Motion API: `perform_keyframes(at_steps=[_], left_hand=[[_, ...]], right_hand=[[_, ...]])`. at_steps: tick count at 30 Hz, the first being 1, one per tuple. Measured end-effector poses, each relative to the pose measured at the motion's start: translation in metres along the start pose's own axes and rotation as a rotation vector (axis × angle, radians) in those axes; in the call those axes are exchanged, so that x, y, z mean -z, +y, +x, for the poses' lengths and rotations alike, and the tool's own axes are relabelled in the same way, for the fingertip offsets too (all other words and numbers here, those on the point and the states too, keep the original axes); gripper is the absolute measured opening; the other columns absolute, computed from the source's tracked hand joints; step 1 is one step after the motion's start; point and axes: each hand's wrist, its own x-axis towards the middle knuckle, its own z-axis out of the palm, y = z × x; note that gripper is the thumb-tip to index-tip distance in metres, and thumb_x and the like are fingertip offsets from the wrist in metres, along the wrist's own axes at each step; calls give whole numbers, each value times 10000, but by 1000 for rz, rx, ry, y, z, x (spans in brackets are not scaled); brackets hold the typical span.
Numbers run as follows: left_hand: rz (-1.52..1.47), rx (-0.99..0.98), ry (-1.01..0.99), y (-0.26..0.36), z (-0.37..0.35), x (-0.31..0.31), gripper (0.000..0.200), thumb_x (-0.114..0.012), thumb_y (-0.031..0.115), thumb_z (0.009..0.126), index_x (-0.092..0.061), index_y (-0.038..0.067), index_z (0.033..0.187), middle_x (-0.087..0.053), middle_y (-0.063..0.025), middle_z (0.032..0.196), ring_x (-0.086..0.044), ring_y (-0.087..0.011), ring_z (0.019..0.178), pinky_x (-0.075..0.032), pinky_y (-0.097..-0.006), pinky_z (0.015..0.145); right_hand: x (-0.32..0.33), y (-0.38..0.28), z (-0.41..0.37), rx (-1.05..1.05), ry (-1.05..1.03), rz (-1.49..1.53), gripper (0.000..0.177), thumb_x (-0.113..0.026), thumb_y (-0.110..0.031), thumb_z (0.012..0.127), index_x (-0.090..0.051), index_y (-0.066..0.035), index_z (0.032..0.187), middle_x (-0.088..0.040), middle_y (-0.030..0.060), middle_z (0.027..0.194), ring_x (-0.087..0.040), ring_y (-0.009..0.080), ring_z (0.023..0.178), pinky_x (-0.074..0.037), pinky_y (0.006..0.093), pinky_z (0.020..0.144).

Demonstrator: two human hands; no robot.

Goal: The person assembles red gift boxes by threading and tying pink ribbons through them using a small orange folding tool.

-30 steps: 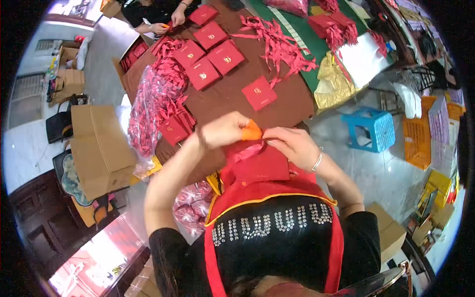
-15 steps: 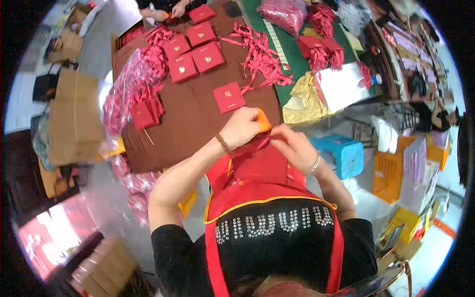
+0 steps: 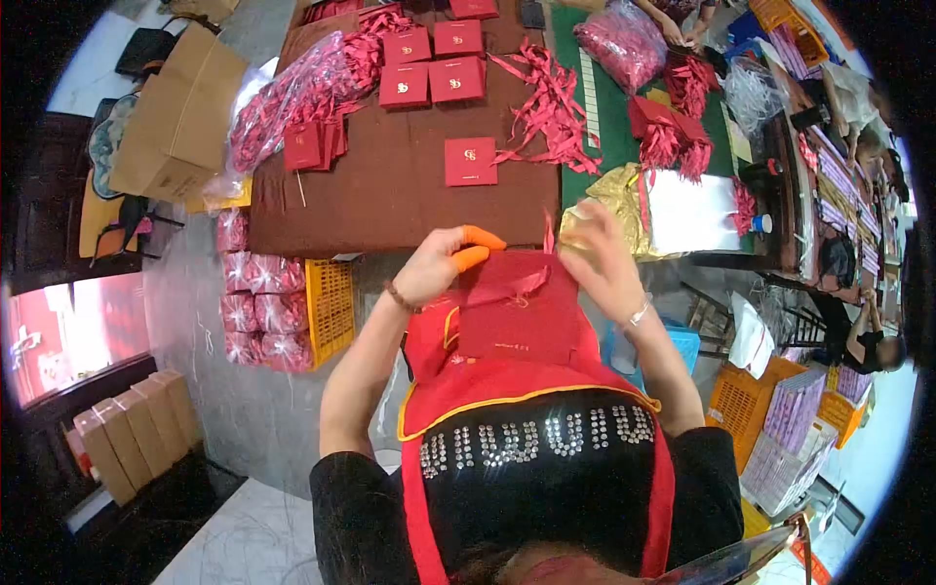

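A dark red gift bag [image 3: 522,317] with small gold print and a pink-red ribbon [image 3: 526,283] across its upper part is held against the apron at the table's front edge. My left hand [image 3: 429,268] wears orange finger covers on its thumb and forefinger and pinches the bag's upper left edge. My right hand [image 3: 603,268], a little blurred, is at the upper right corner with its fingers apart. Beside its thumb a loose ribbon end [image 3: 549,234] sticks up. Ahead on the brown cloth lies a single red square piece [image 3: 471,161] with a gold emblem.
Several emblem-marked red stacks [image 3: 405,85] stand farther back on the brown tabletop [image 3: 390,210]. Loose ribbons [image 3: 536,107] lie to their right, a plastic-wrapped ribbon bundle [image 3: 302,97] to their left. A blue stool [image 3: 673,346] and yellow crate [image 3: 331,307] are on the floor. Other people work at far right.
My right hand has moved up and away from my left, its fingers spreading. The bag now shows its broad face and the ribbon across it. The head view has shifted.
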Motion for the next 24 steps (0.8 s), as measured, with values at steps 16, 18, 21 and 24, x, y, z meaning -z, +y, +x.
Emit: perform_keyframes(at_steps=[16, 18, 21, 24], left_hand=[[131, 233, -105, -34, -192, 125, 695, -625, 36, 772, -254, 100, 1357, -514, -4, 797, -464, -94, 727, -411, -242, 697], [238, 182, -114, -32, -216, 147, 551, -627, 22, 759, -404, 49, 1262, -554, -16, 826, -507, -97, 741, -427, -243, 682], [-141, 124, 217, -32, -231, 157, 307, -628, -5, 732, -554, 21, 1030, -605, -43, 866, -553, -104, 737, -429, -225, 634], [-284, 109, 353, -42, -219, 159, 280, -624, 2, 735, -552, 20, 1005, -607, -41, 807, -558, -106, 705, -443, -237, 651]], right_hand=[[-167, -72, 51, -115, -276, 129, 221, -545, -138, 820, -568, -10, 999, -612, 103, 903, -577, 173, 824, -445, 278, 747], [-184, -75, 46, -108, -225, 210, 224, -566, -137, 812, -562, -11, 998, -605, 72, 872, -562, 138, 802, -443, 264, 731], [-185, -93, 40, -219, -227, 190, 233, -574, -218, 799, -531, -33, 934, -607, 138, 851, -595, 251, 810, -449, 317, 718], [-180, -96, 36, -321, -238, 66, 250, -586, -251, 790, -519, -34, 894, -600, 126, 803, -588, 234, 766, -442, 324, 671]])
